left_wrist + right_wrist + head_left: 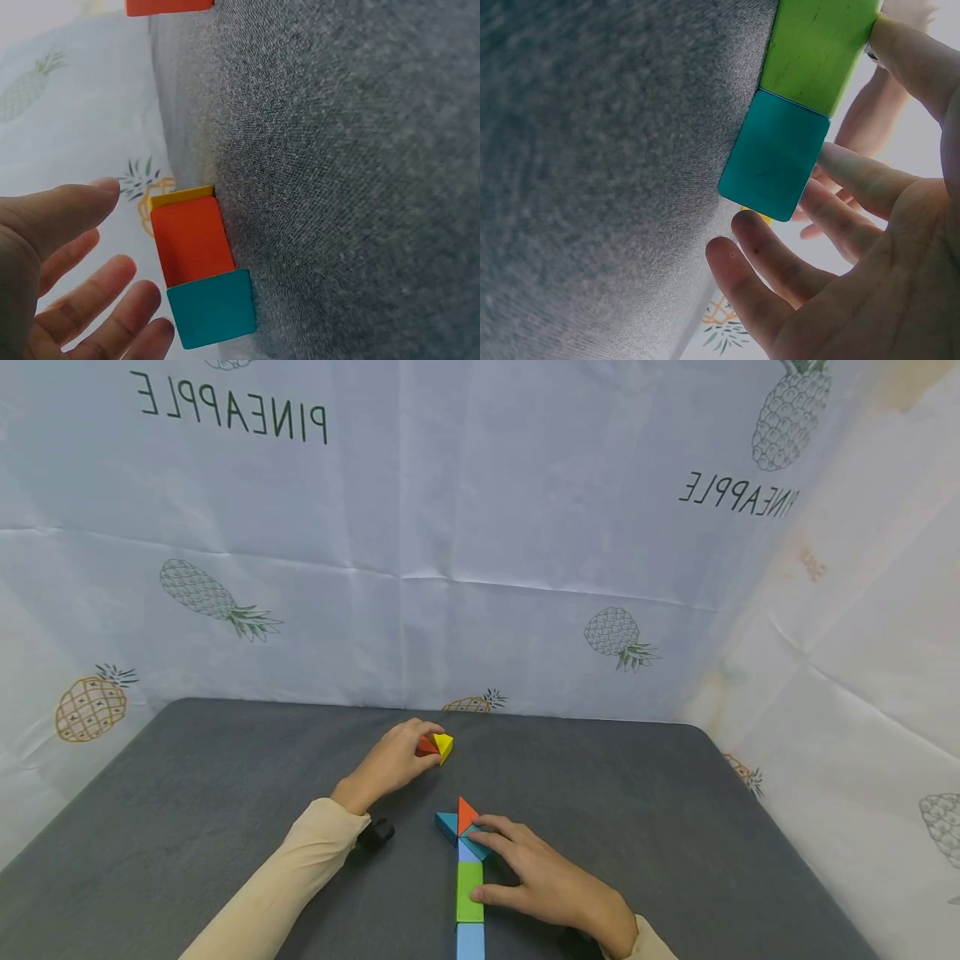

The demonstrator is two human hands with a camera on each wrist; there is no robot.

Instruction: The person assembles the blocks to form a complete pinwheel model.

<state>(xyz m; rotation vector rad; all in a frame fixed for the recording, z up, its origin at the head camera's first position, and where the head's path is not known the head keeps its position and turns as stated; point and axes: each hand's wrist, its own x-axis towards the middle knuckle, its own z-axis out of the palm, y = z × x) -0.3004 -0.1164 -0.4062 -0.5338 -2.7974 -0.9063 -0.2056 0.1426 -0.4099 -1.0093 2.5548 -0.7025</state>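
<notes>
At the far middle of the table my left hand [390, 760] is over a small group of blocks. A red block [191, 236], a teal block [214, 309] and a yellow block [444, 747] stand close together there; the teal one is hidden in the head view. The left wrist view shows its thumb and fingers spread beside these blocks, gripping none. My right hand [543, 877] lies along a row of blocks. Its thumb is at the edge of a green block [469, 893], and its forefinger at a teal triangle block [776, 154]. An orange-red triangle [466, 817] tips the row.
Another blue triangle [447, 824] sits left of the row's tip, and a light blue block [470, 943] continues the row toward me. A white pineapple-print cloth [487, 527] hangs behind the dark table [600, 777]. A black wrist camera [377, 833] sits at the left cuff.
</notes>
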